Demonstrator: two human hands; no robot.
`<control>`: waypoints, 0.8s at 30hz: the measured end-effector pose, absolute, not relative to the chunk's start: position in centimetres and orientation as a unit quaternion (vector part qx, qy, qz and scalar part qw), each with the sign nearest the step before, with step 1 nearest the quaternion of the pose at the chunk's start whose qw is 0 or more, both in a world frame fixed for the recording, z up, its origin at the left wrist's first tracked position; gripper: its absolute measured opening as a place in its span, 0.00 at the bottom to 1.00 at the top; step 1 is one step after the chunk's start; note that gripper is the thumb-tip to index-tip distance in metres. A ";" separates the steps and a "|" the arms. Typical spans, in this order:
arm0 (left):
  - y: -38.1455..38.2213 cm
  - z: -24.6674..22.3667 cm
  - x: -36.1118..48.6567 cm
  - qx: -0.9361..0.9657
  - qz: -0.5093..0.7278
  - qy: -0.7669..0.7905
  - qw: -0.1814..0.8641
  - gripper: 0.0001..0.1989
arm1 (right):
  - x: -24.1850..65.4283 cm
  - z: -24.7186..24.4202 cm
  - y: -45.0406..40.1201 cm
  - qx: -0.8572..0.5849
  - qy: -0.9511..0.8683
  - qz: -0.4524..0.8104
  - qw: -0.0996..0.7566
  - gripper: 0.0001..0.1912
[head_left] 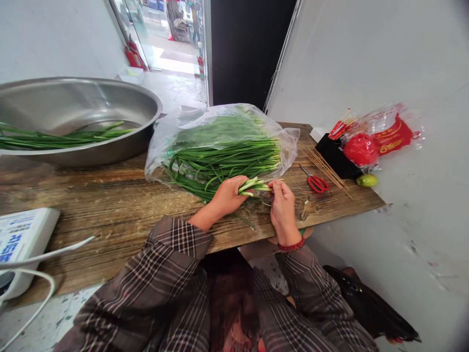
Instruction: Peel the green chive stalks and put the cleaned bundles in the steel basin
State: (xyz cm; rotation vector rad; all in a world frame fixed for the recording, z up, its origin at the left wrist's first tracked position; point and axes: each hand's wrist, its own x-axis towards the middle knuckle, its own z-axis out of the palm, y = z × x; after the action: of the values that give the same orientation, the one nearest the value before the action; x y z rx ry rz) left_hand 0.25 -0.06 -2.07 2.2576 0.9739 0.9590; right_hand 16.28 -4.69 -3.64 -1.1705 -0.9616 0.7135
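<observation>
My left hand (pixel 230 194) is wrapped round a small bunch of green stalks (pixel 252 185), their pale ends pointing right. At those pale ends, the fingers of my right hand (pixel 283 203) are pinched together on the stalk tips. Just beyond both hands, a large heap of long green stalks (pixel 227 159) lies in an open clear plastic bag (pixel 287 142). Thin trimmings (pixel 251 222) are scattered on the wooden table (pixel 120 205) under my hands. More green stalks (pixel 54 139) rest in a wide steel basin (pixel 91 100) at the far left.
Right of the bag lie red-handled scissors (pixel 318 184), thin wooden sticks (pixel 326 171), a black box (pixel 337 159), red packets (pixel 394 134) and a greenish fruit (pixel 367 180). A white device (pixel 31 244) with cables sits at the near left. A wall bounds the right side.
</observation>
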 end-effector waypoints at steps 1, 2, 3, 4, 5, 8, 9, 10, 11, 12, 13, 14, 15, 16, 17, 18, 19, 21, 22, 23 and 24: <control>0.0 -2.1 0.2 0.827 0.352 0.360 0.252 0.08 | 16.8 -3.3 -4.9 -0.528 -0.483 0.266 0.646 0.16; 0.0 -2.1 0.2 0.824 0.353 0.361 0.256 0.08 | 17.3 -3.0 -5.2 -0.530 -0.543 0.214 0.615 0.15; 0.0 -2.1 0.2 0.822 0.354 0.362 0.262 0.09 | 17.7 -2.8 -5.4 -0.527 -0.601 0.164 0.578 0.13; 0.0 -2.0 0.2 0.820 0.354 0.361 0.269 0.09 | 18.0 -2.6 -5.6 -0.521 -0.650 0.118 0.540 0.11; 0.0 -2.0 0.2 0.818 0.353 0.360 0.275 0.08 | 18.2 -2.6 -5.7 -0.517 -0.685 0.080 0.508 0.09; -0.1 -1.9 0.2 0.818 0.351 0.356 0.286 0.08 | 18.2 -2.9 -5.8 -0.522 -0.707 0.033 0.476 0.06; -0.1 -1.8 0.2 0.818 0.350 0.356 0.285 0.08 | 18.0 -3.2 -5.8 -0.526 -0.694 0.048 0.490 0.06; -0.1 -1.8 0.2 0.819 0.351 0.355 0.282 0.08 | 17.8 -3.4 -5.7 -0.529 -0.675 0.076 0.508 0.06; -0.1 -1.8 0.2 0.820 0.352 0.355 0.278 0.09 | 17.5 -3.7 -5.7 -0.532 -0.652 0.113 0.528 0.06; 0.0 -1.8 0.2 0.821 0.352 0.355 0.274 0.09 | 17.2 -4.0 -5.6 -0.535 -0.627 0.153 0.546 0.06; 0.0 -1.9 0.2 0.823 0.351 0.355 0.271 0.09 | 16.9 -4.2 -5.5 -0.538 -0.599 0.191 0.562 0.06; 0.0 -1.9 0.2 0.824 0.348 0.355 0.270 0.09 | 16.6 -4.4 -5.4 -0.540 -0.569 0.225 0.578 0.06; 0.0 -1.9 0.2 0.826 0.345 0.356 0.270 0.09 | 16.3 -4.5 -5.3 -0.538 -0.538 0.257 0.595 0.06; 0.0 -1.9 0.3 0.827 0.341 0.357 0.270 0.09 | 16.0 -4.6 -5.2 -0.533 -0.506 0.286 0.615 0.07; 0.0 -1.9 0.3 0.827 0.339 0.358 0.270 0.09 | 15.8 -4.7 -5.1 -0.525 -0.474 0.315 0.633 0.07; 0.0 -1.9 0.3 0.827 0.337 0.360 0.270 0.09 | 15.6 -4.7 -5.0 -0.514 -0.443 0.341 0.651 0.08; 0.0 -1.9 0.3 0.827 0.337 0.362 0.269 0.09 | 15.6 -4.6 -4.8 -0.502 -0.414 0.360 0.669 0.09; 0.0 -1.9 0.3 0.825 0.340 0.365 0.265 0.09 | 16.1 -4.4 -4.7 -0.479 -0.368 0.376 0.702 0.11; 0.0 -1.9 0.3 0.825 0.342 0.367 0.262 0.09 | 16.5 -4.3 -4.6 -0.474 -0.357 0.374 0.713 0.12; 0.0 -1.9 0.2 0.824 0.344 0.367 0.260 0.09 | 17.1 -4.1 -4.6 -0.476 -0.354 0.366 0.717 0.13; 0.1 -1.9 0.2 0.824 0.345 0.368 0.257 0.09 | 17.8 -4.0 -4.7 -0.487 -0.365 0.351 0.712 0.13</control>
State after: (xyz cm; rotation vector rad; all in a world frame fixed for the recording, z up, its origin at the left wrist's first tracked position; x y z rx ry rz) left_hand 0.23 0.06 -1.93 2.2364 0.9977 0.9365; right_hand 17.82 -4.66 -4.01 -1.0791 -0.8091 0.7776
